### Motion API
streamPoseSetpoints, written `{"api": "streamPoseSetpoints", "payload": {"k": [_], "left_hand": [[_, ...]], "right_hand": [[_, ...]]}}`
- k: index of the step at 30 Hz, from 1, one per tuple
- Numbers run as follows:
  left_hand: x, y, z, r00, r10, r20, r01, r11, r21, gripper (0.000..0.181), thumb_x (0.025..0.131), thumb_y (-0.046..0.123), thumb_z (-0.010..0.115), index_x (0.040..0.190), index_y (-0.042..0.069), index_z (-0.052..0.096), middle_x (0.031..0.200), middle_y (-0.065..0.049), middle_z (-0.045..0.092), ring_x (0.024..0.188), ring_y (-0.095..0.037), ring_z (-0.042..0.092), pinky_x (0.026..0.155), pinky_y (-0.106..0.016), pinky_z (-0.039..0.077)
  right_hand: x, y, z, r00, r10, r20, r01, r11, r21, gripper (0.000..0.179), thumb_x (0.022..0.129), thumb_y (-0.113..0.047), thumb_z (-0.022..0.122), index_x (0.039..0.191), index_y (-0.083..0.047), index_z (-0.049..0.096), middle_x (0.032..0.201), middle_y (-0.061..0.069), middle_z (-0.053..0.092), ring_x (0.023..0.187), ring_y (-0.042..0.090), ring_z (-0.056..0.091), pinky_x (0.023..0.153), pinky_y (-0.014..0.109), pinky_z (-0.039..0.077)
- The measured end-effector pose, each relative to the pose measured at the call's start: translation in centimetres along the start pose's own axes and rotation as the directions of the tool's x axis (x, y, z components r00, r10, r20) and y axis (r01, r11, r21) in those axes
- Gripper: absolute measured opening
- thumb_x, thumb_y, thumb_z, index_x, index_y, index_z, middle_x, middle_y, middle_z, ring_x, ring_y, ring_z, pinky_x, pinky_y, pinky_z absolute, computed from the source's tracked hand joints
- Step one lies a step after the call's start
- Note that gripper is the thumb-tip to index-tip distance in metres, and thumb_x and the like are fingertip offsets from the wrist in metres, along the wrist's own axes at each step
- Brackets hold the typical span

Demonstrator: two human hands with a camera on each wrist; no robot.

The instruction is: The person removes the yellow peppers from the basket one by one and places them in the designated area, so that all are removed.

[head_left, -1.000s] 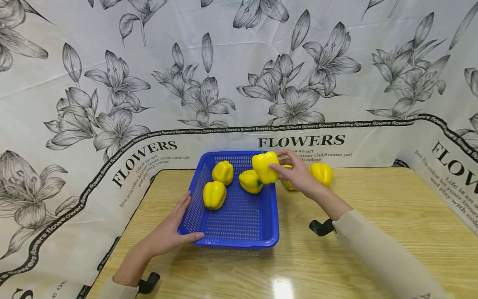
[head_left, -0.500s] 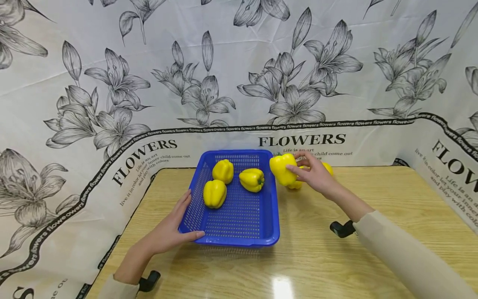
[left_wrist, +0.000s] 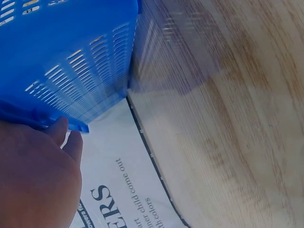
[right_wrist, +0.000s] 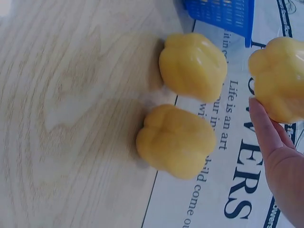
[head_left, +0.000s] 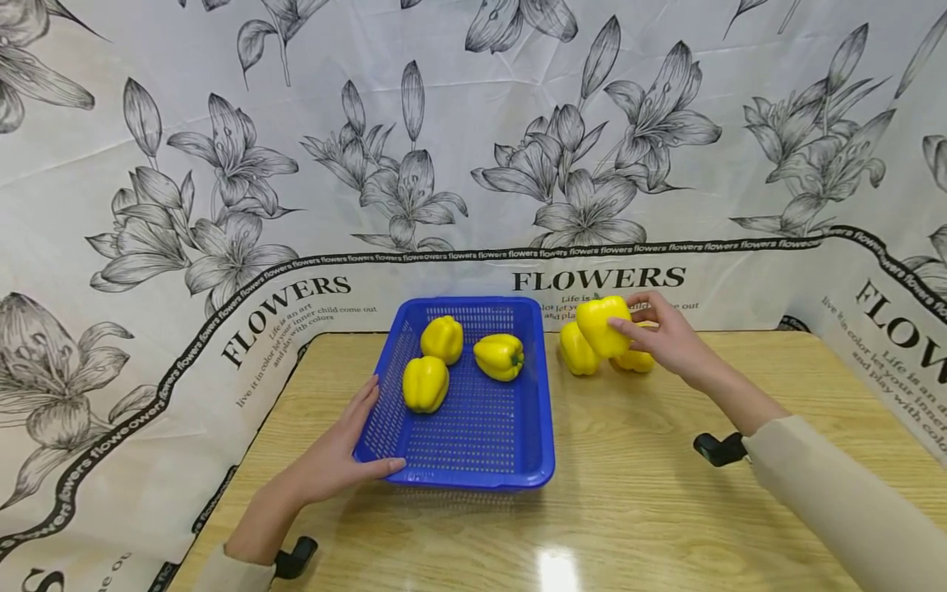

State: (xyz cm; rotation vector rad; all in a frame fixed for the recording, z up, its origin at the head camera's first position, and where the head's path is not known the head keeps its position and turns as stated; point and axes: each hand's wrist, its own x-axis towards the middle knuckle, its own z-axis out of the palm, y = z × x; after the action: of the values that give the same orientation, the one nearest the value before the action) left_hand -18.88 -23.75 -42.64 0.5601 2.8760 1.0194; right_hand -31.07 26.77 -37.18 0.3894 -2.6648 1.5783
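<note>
My right hand [head_left: 661, 335] pinches a yellow bell pepper [head_left: 602, 326] between thumb and fingers, raised above the table to the right of the basket. In the right wrist view this held pepper [right_wrist: 279, 78] is clear of the wood. Below and behind it, two more yellow bell peppers [head_left: 576, 350] [head_left: 635, 360] rest on the table, one partly covered by the held one. My left hand [head_left: 336, 456] grips the near-left corner of a blue plastic basket [head_left: 546, 427], thumb along the front rim. Inside the basket lie three yellow bell peppers [head_left: 425, 385] [head_left: 442, 340] [head_left: 498, 358].
The wood-grain table [head_left: 629, 510] carries everything. A white cloth [head_left: 459, 189] printed with flowers and lettering hangs at the back and sides, close behind the basket and peppers. Black wrist-camera mounts [head_left: 719, 449] stick out near both sleeves.
My right hand has carried the held pepper rightward, from over the basket's right rim to above the table peppers. The left hand and basket have stayed in place.
</note>
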Motion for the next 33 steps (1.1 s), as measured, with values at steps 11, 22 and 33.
{"api": "streamPoseSetpoints", "payload": {"k": [11, 22, 33], "left_hand": [[-0.1, 0.1, -0.1, 1.0, 0.003, 0.003, -0.003, 1.0, -0.002, 0.113, 0.087, 0.054, 0.076, 0.166, 0.017, 0.005, 0.173, -0.002, -0.001, 0.156, -0.038, 0.014, 0.117, -0.067, 0.025], [0.0, -0.1, 0.0, 1.0, 0.007, -0.007, -0.007, 1.0, 0.01, 0.114, 0.086, 0.055, 0.076, 0.166, 0.018, 0.004, 0.173, -0.002, -0.002, 0.155, -0.04, 0.014, 0.116, -0.068, 0.025], [0.0, -0.1, 0.1, 1.0, 0.004, -0.004, -0.004, 1.0, -0.001, 0.114, 0.086, 0.055, 0.076, 0.166, 0.018, 0.004, 0.173, -0.002, -0.002, 0.156, -0.039, 0.013, 0.117, -0.067, 0.025]], "right_hand": [[-0.6, 1.6, -3.3, 0.998, 0.047, -0.048, -0.05, 0.997, -0.055, 0.069, 0.103, -0.044, 0.06, 0.145, 0.001, 0.03, 0.134, 0.029, 0.048, 0.102, 0.017, 0.06, 0.082, 0.029, 0.061], [-0.7, 3.7, -6.1, 0.992, 0.097, -0.078, -0.1, 0.994, -0.032, 0.072, 0.105, -0.043, 0.055, 0.147, 0.006, 0.024, 0.136, 0.035, 0.041, 0.087, 0.001, 0.062, 0.077, 0.02, 0.059], [-1.5, 7.3, -7.8, 0.979, 0.176, -0.104, -0.181, 0.983, -0.036, 0.082, 0.105, -0.048, 0.049, 0.15, 0.012, 0.015, 0.141, 0.044, 0.035, 0.088, 0.001, 0.058, 0.076, 0.021, 0.059]]}}
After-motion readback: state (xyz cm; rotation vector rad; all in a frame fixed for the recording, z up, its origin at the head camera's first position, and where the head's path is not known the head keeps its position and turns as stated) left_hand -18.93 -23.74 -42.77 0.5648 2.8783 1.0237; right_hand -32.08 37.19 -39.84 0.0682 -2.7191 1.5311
